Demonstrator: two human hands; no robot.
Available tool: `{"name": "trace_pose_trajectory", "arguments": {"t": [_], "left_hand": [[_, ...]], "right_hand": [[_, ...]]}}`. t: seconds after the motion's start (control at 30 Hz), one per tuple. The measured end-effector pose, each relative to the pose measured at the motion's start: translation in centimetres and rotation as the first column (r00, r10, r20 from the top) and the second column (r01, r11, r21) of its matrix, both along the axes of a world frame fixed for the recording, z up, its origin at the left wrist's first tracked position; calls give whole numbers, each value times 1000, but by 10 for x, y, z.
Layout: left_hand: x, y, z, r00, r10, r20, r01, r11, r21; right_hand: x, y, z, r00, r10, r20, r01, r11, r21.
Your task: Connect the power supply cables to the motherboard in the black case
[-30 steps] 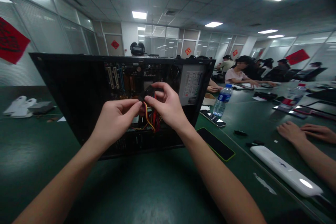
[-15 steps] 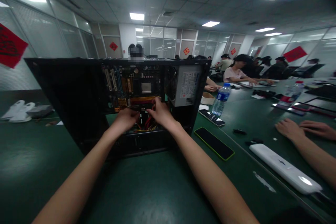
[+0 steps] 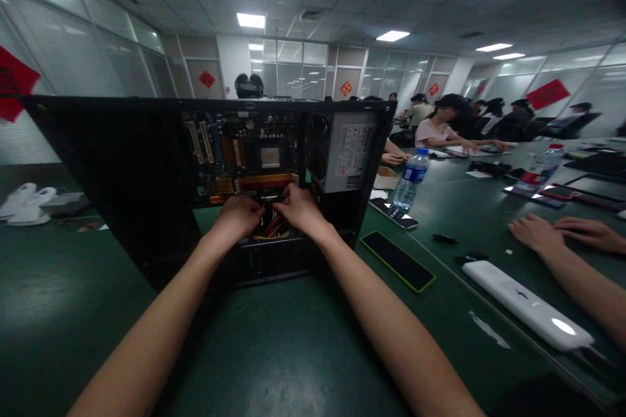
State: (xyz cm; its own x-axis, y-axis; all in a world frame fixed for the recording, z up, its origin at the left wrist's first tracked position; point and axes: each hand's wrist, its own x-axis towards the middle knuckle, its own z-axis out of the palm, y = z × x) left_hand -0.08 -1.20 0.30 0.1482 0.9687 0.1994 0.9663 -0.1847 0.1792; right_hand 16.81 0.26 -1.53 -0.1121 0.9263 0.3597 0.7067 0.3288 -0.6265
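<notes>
An open black computer case (image 3: 112,169) stands on the green table, its inside facing me. The motherboard (image 3: 235,153) and a grey power supply (image 3: 349,150) are fixed within it. Both hands reach into the lower middle of the case. My left hand (image 3: 238,216) has thumb and fingertips closed below the board's edge; what they pinch is too small to make out. Close by on the right, my right hand (image 3: 302,210) is closed just under the orange and red slots (image 3: 268,181), its grip likewise hidden. Red and yellow cables (image 3: 276,228) run between and below the hands.
Right of the case lie a green-edged phone (image 3: 397,260), another phone (image 3: 409,221) and a water bottle (image 3: 411,182). A white power strip (image 3: 528,303) is farther right, near another person's hands (image 3: 538,234). White objects (image 3: 32,205) sit at the far left.
The view has tilted slightly, so the case sits a little higher and larger. My left fingertips have moved slightly right, closer to my right hand among the cables.
</notes>
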Motion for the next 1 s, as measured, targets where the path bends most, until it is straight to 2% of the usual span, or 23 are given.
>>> {"name": "trace_pose_trajectory", "arguments": {"t": [0.27,0.6,0.83,1.0], "left_hand": [[11,-1,7,997,78,-6,-78,997,-2],[13,-2,8,996,79,-41,-79,997,-1],[17,5,9,995,98,-25,-97,995,11],[12,6,8,995,93,-20,-93,996,6]], "right_hand": [[1,1,2,998,2,-58,-3,1000,-10],[-1,3,-1,995,11,-99,-10,1000,8],[-1,3,2,997,-5,-79,3,1000,-20],[-2,9,-3,1000,-7,17,7,1000,0]]}}
